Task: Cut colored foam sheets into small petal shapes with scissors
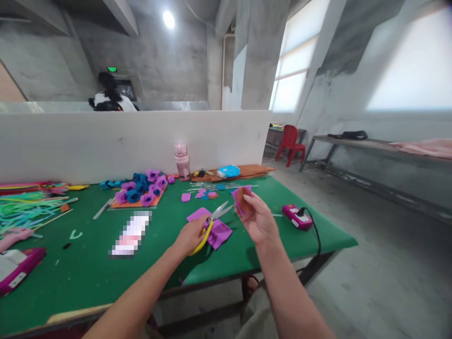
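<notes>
Scissors with yellow handles (202,245) are in my left hand (191,235), whose fingers curl round the grips. The blades are spread apart and point up and to the right, towards my other hand. Beneath them, purple felt (219,234) lies on the green table. My right hand (262,220) is raised above the table, pinching a brown rounded piece (242,200) laid over a purple felt piece (248,189). The fingertips behind these pieces are partly hidden. Small purple and blue cut pieces (202,194) lie just beyond the scissors.
Purple and blue felt flowers (141,186) sit at the back left, near coloured strips (24,212). A pink bottle (182,162) stands against the white partition (141,141). A magenta box (296,217) with a black cable is at right. A person (111,96) is beyond the partition.
</notes>
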Tool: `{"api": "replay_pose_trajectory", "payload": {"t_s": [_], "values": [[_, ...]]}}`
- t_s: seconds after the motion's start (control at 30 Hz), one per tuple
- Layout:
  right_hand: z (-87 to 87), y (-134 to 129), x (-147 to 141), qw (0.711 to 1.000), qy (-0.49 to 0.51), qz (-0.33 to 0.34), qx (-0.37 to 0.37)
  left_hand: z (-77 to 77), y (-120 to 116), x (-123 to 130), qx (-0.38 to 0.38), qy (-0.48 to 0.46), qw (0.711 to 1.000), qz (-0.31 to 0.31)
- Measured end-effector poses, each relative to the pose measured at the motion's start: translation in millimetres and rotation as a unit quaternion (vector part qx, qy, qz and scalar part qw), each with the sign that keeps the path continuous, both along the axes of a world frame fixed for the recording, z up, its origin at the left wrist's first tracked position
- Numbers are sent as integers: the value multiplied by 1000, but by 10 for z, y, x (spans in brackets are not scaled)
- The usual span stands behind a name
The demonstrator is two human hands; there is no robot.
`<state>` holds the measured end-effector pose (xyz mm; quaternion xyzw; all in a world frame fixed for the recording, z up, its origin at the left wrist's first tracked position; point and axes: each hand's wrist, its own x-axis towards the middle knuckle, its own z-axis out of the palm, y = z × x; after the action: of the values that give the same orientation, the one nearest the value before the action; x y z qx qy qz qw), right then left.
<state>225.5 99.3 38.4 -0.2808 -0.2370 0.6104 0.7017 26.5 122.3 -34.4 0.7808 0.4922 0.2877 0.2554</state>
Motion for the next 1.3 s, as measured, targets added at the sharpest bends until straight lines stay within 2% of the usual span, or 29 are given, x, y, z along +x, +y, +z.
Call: {"api": "replay_pose_trajectory", "payload": {"t_s": [0.07,0.17,0.27,0.33,0.43,0.5,0.63,0.77,0.97,1.03,1.1,1.2,1.3], "values": [[4,176,-234,999,4,33,9,-11,194,-29,19,-64,997,34],[-180,308,-512,994,-35,101,5,-36,280,-189,26,-177,979,95],[-477,320,-669,987,-74,136,-38,-73,175,-401,6,-271,953,133],[-638,302,-731,981,-97,155,-60,-75,80,-505,-23,-325,936,136],[-750,272,-802,972,-150,177,-45,-37,-19,-581,-99,-417,897,111],[-759,252,-841,963,-196,184,-22,0,-60,-600,-135,-441,882,92],[-748,212,-887,941,-281,190,7,72,-158,-621,-138,-371,917,57],[-778,189,-893,905,-370,206,23,132,-267,-608,-126,-282,949,70],[-805,157,-902,881,-405,242,38,109,-284,-569,-110,-265,956,61],[-793,146,-909,885,-396,243,33,65,-262,-553,-104,-280,952,68],[-770,150,-906,904,-357,236,27,11,-238,-532,-100,-319,938,91],[-728,199,-867,939,-260,223,-15,-62,-203,-499,-99,-407,898,134],[-698,270,-809,955,-204,195,-94,-92,-181,-475,-79,-469,864,164]]}}
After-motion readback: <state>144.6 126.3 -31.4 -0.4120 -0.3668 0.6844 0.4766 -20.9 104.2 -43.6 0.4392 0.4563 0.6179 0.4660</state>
